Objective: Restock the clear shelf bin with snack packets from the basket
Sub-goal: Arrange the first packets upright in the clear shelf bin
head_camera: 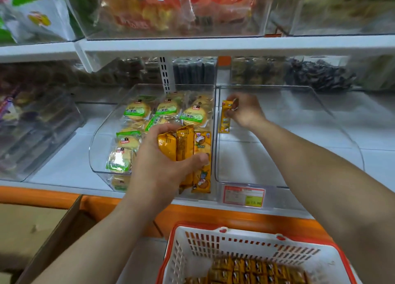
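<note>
My left hand (162,161) grips a bundle of three orange snack packets (188,151) upright in front of the left bin. My right hand (245,110) reaches into the clear shelf bin (288,172) on the right and pinches a single orange packet (225,117) against the bin's left wall near the back. That bin holds nothing else that I can see. Below, a white basket with an orange rim (213,247) holds several more orange packets (252,271).
A neighbouring clear bin (100,153) on the left is filled with green-labelled round cakes (136,111). A price tag (243,195) hangs on the shelf front. An open cardboard box (32,236) stands at lower left. Bins of bagged snacks line the shelf above.
</note>
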Motion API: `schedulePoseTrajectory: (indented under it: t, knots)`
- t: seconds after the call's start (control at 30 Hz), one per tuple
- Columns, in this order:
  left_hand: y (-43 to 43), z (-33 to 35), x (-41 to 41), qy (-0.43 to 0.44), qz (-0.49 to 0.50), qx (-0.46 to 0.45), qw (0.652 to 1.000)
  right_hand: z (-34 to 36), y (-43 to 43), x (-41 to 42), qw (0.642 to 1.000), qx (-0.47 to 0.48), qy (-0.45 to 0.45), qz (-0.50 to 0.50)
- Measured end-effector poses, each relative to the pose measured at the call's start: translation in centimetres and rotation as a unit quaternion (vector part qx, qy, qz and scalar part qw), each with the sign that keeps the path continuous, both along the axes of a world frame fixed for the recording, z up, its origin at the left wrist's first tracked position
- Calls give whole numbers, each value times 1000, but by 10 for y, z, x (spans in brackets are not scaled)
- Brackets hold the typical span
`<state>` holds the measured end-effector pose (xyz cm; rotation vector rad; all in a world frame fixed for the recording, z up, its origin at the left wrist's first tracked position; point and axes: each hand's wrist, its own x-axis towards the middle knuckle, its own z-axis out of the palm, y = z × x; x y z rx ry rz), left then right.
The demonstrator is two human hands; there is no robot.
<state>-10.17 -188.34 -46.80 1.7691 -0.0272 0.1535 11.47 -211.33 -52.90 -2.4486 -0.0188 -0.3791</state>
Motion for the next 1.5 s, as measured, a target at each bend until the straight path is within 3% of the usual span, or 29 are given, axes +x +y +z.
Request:
schedulePoseTrajectory:
  t: [0.3,0.47,0.53,0.6,0.7,0.77,0.9,1.07,1.4,1.5]
  knots:
    - [-2,2,-4,20,-1,-1,1000,12,3,-11,999,-14,43,-23]
    - [0,7,-9,42,-8,-21,999,43,-2,-59,995,-73,61,-16]
    - [-3,11,-14,50,-16,-36,998,57,-3,-100,999,-17,28,2]
    - [-9,13,-20,51,-24,-50,997,67,-2,-151,992,119,22,42]
    - [-23,14,-30,56,-37,-58,996,79,2,-226,937,304,104,141]
    - [-33,14,-37,64,-48,-64,995,81,5,-261,906,354,147,179]
    - [-45,16,-48,73,-60,-88,992,79,6,-288,910,343,156,173]
    - [-47,20,-56,79,-88,-133,984,82,-11,-300,852,449,179,200]
    - [-53,17,-56,-4,-17,-72,997,70,-28,-294,874,426,172,157]
    - [-58,7,-57,13,-38,-54,998,65,-27,-287,895,420,127,76]
